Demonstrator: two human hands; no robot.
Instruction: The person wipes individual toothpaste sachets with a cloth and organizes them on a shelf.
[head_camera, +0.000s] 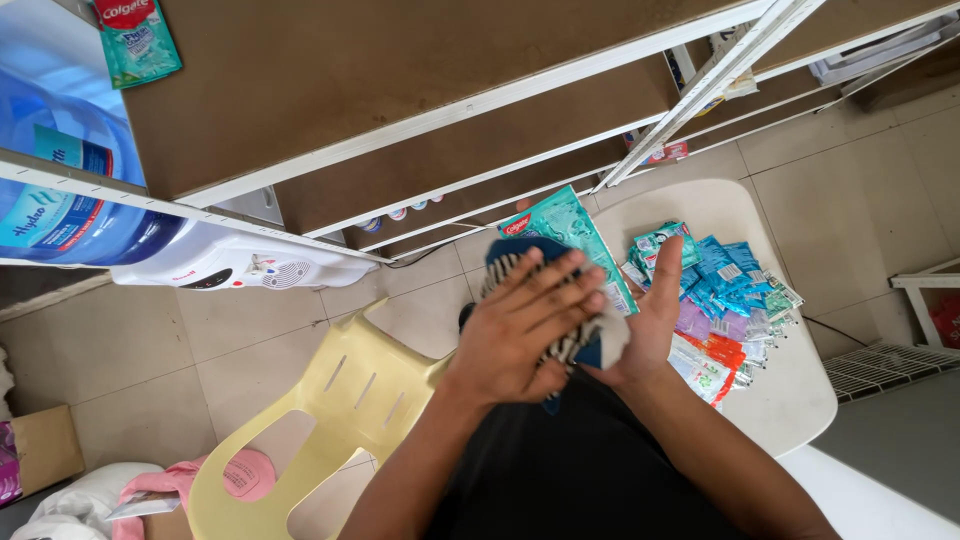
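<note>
My left hand (522, 322) lies flat, fingers spread, on a dark blue and white striped item (512, 258) and a teal sachet strip (566, 226). My right hand (652, 318) is opposite it, palm turned inward and thumb up, backing the same strip from the right. The strip and the striped item are pressed between both palms, above my lap in black cloth (585, 460). What the striped item is cannot be told. Just right of my right hand, a heap of several blue, teal, purple and orange sachets (728, 290) lies on a white plastic table (800, 400).
Brown shelves with white metal frames (420, 110) fill the top. A teal sachet (138, 40) hangs at top left above a blue water bottle on a white dispenser (240, 270). A pale yellow plastic chair (330, 420) stands at lower left on the tiled floor. A wire rack (880, 368) lies right.
</note>
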